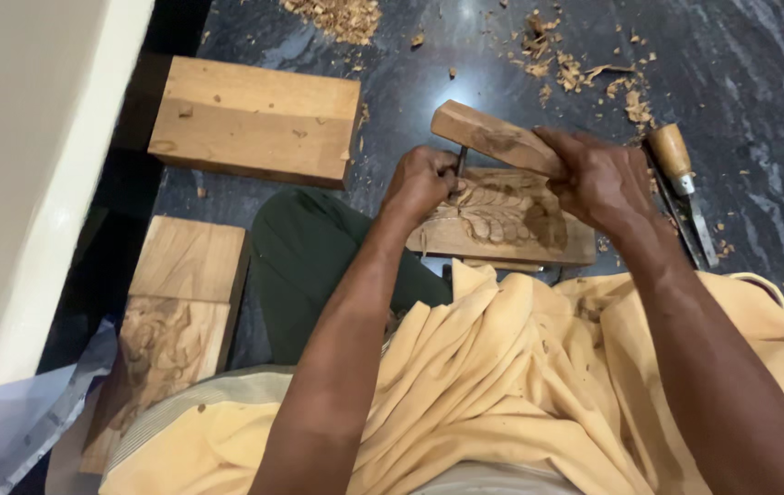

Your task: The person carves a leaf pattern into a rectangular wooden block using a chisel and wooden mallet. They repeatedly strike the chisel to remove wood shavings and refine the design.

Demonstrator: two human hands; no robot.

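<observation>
a rumpled yellow cloth [493,385] fills the lower middle of the frame, draped over the person's lap, with both forearms reaching up out of it. at frame centre the left hand [421,183] has its fingers curled tight around a thin metal chisel [461,162], whose tip stands on the carved wooden panel [502,220] with its leaf relief. just right of it the right hand [598,179] is wrapped around a wooden mallet block [493,137], held slanted with its end over the chisel head. this looks like the striking step of carving; a sound blow seems to call for the block to meet the chisel head squarely while the left hand holds the tip steady on the leaf. the panel's lower edge lies close against the cloth, so little room there; the dark stone floor [759,82] above stays open, strewn with wood shavings [337,16]. a spare wooden-handled chisel [681,183] lies just right of the right hand, a plain wooden block [254,119] at upper left, another carved panel [167,339] at lower left.
</observation>
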